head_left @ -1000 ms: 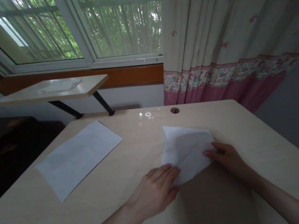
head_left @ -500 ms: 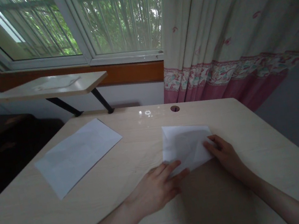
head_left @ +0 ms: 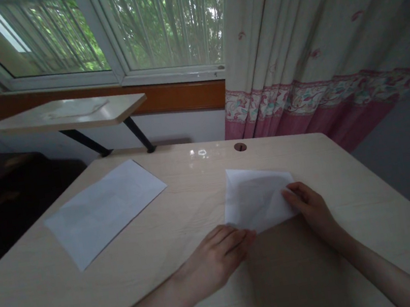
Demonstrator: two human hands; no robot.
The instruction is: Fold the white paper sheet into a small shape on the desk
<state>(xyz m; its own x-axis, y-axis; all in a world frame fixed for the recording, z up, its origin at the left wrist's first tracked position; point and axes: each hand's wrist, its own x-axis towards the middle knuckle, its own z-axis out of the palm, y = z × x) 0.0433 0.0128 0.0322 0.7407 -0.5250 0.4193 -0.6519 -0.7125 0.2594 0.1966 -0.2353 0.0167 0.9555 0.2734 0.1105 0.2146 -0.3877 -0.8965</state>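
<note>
A folded white sheet of paper [head_left: 260,196] is between my hands on the right part of the table. My right hand [head_left: 311,207] is closed on its right edge, thumb on top and fingers curled around the side. At the near left corner of this paper, my left hand [head_left: 223,253] has its fingers drawn together on the edge. The fingertips partly cover that corner, and the thumb is mostly hidden.
A second, longer white paper [head_left: 109,209] lies at the left of the pale wooden table [head_left: 188,299]. Behind it a raised shelf [head_left: 122,112] stands on black supports. A round cable hole [head_left: 240,147] is near the far edge, below a curtain [head_left: 296,93].
My left hand's fingers were spread on the paper and are now closed together at its corner. The folded paper and my right hand have shifted slightly right.
</note>
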